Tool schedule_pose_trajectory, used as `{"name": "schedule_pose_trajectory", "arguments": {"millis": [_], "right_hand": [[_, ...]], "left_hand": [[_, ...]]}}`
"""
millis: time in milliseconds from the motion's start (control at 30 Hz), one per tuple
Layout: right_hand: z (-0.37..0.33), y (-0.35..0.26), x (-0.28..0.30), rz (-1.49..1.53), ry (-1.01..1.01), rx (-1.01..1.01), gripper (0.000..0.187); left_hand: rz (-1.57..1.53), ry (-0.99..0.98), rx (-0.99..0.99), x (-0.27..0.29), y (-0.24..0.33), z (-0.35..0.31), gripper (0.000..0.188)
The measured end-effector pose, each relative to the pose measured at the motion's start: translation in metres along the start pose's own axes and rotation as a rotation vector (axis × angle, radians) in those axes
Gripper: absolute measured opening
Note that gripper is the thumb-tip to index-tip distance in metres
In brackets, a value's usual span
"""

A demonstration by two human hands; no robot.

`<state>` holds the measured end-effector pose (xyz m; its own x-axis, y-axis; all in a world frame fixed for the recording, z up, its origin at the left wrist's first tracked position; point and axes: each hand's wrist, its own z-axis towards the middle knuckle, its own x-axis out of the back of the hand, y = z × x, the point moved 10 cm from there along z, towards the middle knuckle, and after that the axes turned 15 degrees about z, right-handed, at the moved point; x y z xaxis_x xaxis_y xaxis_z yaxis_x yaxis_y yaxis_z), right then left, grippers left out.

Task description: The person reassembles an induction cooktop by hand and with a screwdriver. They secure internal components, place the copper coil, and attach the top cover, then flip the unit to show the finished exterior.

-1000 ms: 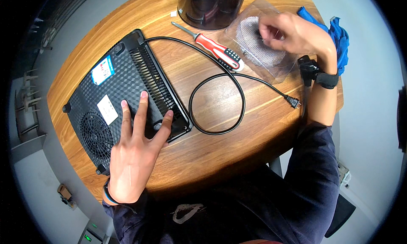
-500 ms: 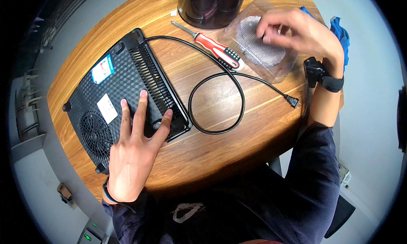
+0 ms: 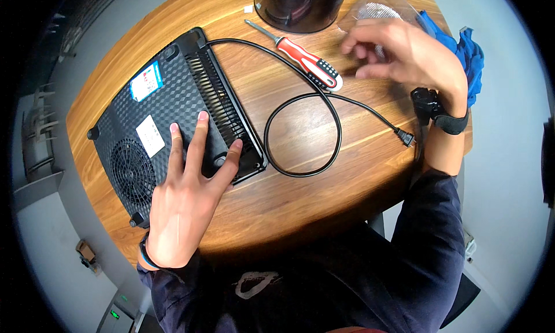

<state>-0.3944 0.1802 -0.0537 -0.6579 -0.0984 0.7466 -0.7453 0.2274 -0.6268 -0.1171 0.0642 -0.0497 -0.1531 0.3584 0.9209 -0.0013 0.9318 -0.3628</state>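
A black induction cooker (image 3: 173,90) lies underside up on the table, showing a round fan grille, a slotted vent, small feet and two labels. Spread over its near right part is my left hand (image 3: 188,217), fingertips resting on the casing and the vent edge. My right hand (image 3: 399,52) hovers over the table's right side, fingers loosely curled and apart from the thumb, with nothing visible in them. Beyond it sits a clear plastic tray (image 3: 404,6) with a silvery dotted round piece (image 3: 376,11), partly hidden by the hand. A red-and-white screwdriver (image 3: 300,54) lies between cooker and hand.
The cooker's black power cord (image 3: 337,136) loops across the table, its plug (image 3: 406,138) near the right edge. A dark cylindrical container (image 3: 300,9) stands at the far side. Blue cloth (image 3: 471,61) lies at the right edge, beside my right wrist.
The plastic tray with its dotted piece has shifted farther away across the table. My right hand is now nearer than the tray instead of over it. My left hand stays on the cooker.
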Motion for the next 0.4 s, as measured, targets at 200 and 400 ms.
{"name": "schedule_pose_trajectory", "arguments": {"millis": [200,400], "right_hand": [[0.014,-0.028,-0.019,0.026,0.055,0.321,0.031],[0.014,0.003,0.004,-0.277,0.156,0.08,0.033]], "left_hand": [[-0.021,0.014,0.007,0.001,-0.001,0.002,0.059],[-0.066,0.023,0.02,0.0,-0.002,0.001,0.057]]}}
